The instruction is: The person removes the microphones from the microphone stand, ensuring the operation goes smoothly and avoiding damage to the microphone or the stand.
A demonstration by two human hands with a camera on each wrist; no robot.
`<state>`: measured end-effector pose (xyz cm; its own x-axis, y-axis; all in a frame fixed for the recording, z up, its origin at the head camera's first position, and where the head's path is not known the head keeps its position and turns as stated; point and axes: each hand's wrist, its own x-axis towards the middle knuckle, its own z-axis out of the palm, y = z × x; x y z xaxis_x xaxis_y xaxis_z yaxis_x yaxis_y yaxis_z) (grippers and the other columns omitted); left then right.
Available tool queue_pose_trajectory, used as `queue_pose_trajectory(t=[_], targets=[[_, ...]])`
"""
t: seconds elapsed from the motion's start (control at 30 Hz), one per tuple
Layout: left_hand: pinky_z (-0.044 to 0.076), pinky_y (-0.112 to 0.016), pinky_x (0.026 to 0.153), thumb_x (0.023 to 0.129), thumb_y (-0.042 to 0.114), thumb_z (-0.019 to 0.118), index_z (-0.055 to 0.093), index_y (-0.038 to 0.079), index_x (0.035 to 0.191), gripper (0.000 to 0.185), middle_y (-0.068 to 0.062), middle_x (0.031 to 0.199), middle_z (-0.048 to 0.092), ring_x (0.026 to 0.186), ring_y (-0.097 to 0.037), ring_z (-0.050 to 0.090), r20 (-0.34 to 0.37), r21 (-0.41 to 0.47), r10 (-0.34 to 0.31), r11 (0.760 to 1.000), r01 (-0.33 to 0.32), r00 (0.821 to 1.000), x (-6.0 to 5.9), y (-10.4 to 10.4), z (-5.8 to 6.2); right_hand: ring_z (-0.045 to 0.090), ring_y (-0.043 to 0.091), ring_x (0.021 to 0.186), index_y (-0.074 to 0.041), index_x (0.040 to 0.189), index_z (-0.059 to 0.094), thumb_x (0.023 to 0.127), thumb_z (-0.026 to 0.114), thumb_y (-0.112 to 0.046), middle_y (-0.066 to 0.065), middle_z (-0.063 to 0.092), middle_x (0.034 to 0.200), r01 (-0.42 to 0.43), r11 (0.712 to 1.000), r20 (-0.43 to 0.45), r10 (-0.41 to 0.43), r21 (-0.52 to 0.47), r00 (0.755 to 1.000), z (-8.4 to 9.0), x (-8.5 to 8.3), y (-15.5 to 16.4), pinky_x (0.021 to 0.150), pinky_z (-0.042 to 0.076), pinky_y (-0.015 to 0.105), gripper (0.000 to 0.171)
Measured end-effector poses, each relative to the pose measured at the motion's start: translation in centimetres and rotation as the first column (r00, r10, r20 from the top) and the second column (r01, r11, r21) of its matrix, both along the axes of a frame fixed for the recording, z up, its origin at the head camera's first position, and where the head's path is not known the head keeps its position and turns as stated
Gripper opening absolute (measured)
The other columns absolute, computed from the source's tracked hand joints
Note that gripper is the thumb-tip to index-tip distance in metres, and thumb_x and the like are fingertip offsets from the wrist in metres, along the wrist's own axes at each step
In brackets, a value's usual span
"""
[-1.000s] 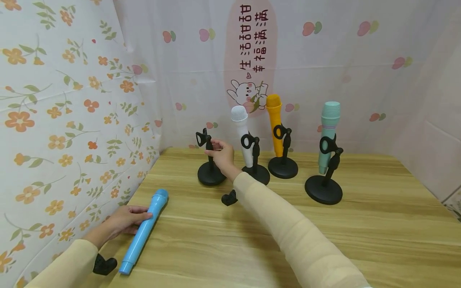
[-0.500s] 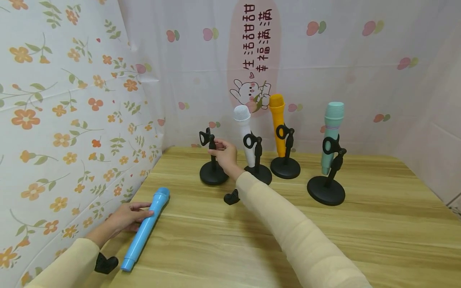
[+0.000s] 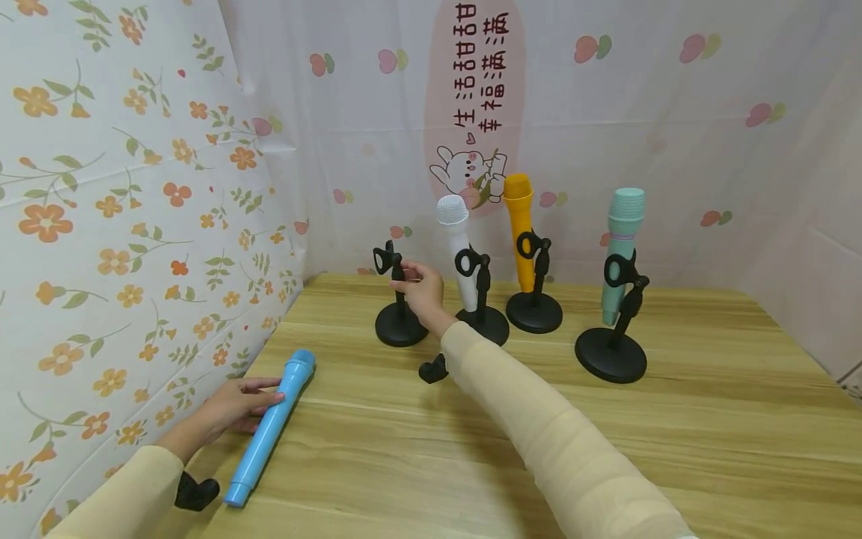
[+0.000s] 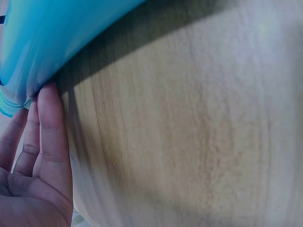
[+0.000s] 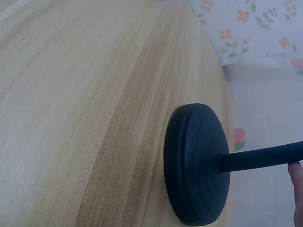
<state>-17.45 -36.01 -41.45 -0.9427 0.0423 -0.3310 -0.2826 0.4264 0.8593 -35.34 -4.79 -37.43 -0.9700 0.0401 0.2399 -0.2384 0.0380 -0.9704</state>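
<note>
A light blue microphone lies slantwise at the left of the table. My left hand holds it by the upper body, the thumb over the near side. In the left wrist view the fingers reach to the underside of the blue microphone. Farther back, my right hand pinches the upright of a black microphone stand, whose clip has nothing in it. The round base sits flat on the wood in the right wrist view, where a fingertip touches the pole.
Right of my right hand stand three more stands, with a white microphone, a yellow microphone and a mint green microphone in them. The wooden table meets a floral cloth at the left and a printed backdrop behind.
The view has shifted slightly. Both hands keep their places, the left on the blue microphone and the right on the stand's upright.
</note>
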Motion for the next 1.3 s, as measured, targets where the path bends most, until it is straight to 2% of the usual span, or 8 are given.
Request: queue_pose_trajectory(t=[0.67, 1.07, 1.3], targets=[[0.057, -0.039, 0.068, 0.091, 0.029, 0.071, 0.041, -0.006, 0.143, 0.069, -0.008, 0.108, 0.069, 0.091, -0.019, 0.066, 0.002, 0.016, -0.006, 1.000, 0.006, 1.000, 0.14, 0.00, 0.26, 0.059, 0.019, 0.095, -0.009, 0.117, 0.069, 0.082, 0.078, -0.006, 0.005, 0.065, 0.099, 0.007, 0.999, 0.016, -0.008, 0.045, 1.000, -0.28, -0.27, -0.09, 0.080, 0.054, 0.031, 0.036], [0.057, -0.039, 0.068, 0.092, 0.029, 0.070, 0.040, -0.006, 0.143, 0.069, -0.006, 0.105, 0.070, 0.089, -0.018, 0.067, 0.014, 0.037, 0.003, 0.999, -0.004, 1.000, 0.04, 0.04, 0.22, 0.060, 0.020, 0.095, -0.009, 0.117, 0.069, 0.083, 0.076, -0.001, 0.006, 0.065, 0.099, -0.014, 1.000, 0.016, 0.014, 0.010, 1.000, -0.21, -0.31, -0.03, 0.083, 0.054, 0.034, 0.036], [0.057, -0.039, 0.067, 0.092, 0.030, 0.069, 0.040, -0.005, 0.144, 0.069, -0.005, 0.105, 0.070, 0.089, -0.018, 0.067, 0.020, 0.037, 0.008, 0.999, -0.009, 1.000, 0.11, -0.04, 0.34, 0.063, 0.020, 0.094, -0.007, 0.118, 0.068, 0.081, 0.077, 0.002, 0.009, 0.067, 0.100, -0.026, 1.000, 0.003, 0.026, -0.005, 1.000, -0.18, 0.19, 0.07, 0.083, 0.054, 0.031, 0.039]])
